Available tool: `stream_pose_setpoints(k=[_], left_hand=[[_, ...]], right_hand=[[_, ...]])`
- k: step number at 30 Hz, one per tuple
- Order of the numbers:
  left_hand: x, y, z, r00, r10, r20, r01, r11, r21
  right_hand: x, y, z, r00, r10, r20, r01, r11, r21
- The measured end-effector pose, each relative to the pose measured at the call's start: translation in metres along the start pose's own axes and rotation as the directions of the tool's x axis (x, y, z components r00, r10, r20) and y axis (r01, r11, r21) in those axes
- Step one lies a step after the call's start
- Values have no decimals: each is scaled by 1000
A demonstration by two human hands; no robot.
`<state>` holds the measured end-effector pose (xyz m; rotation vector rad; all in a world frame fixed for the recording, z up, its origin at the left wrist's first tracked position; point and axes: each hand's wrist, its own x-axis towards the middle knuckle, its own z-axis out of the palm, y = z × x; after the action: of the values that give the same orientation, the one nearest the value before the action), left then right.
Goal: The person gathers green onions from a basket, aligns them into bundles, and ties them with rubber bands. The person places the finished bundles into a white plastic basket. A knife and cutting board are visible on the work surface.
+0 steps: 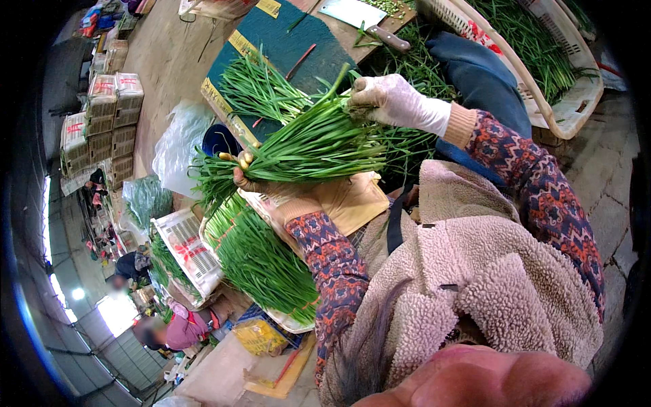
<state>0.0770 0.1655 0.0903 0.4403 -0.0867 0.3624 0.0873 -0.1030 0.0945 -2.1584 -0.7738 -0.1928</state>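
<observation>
My left hand (pixel 249 170) is closed around one end of a big bunch of green garlic chives (pixel 315 142), with leaves sticking out past the fingers. At the bunch's other end is my right hand (pixel 389 99), in a whitish glove, its fingers pinched on some of the stalks. Behind the bunch, a smaller pile of chives (pixel 262 89) lies on a dark green board (pixel 310 40) beside a red tie (pixel 301 61). A cleaver (pixel 356 12) with a wooden handle rests on a board at the top.
A white basket of chives in tied bundles (pixel 264 259) stands below my left forearm. Another plastic crate (pixel 559 119) with greens is at the upper right. Loose leaves (pixel 412 147) lie by my leg. Stacked crates (pixel 101 122) and two people (pixel 185 328) are at the left.
</observation>
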Motion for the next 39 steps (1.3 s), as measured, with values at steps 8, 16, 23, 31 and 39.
stream_pose_setpoints(k=[8,16,23,31,39], left_hand=[[-4,14,3,995,76,66,-77,997,5],[-5,-1,11,995,-13,103,15,1000,-25],[-6,11,-5,891,-218,399,257,965,-45],[18,-11,-14,682,-190,706,407,901,-151],[21,-5,-17,658,-157,737,377,915,-142]], right_hand=[[-7,37,8,864,502,-41,-389,716,580],[2,31,34,862,471,186,-485,661,572],[-43,97,10,793,609,-27,-418,576,703],[15,25,37,909,162,384,-325,853,408],[-25,113,16,946,286,154,-241,936,-256]])
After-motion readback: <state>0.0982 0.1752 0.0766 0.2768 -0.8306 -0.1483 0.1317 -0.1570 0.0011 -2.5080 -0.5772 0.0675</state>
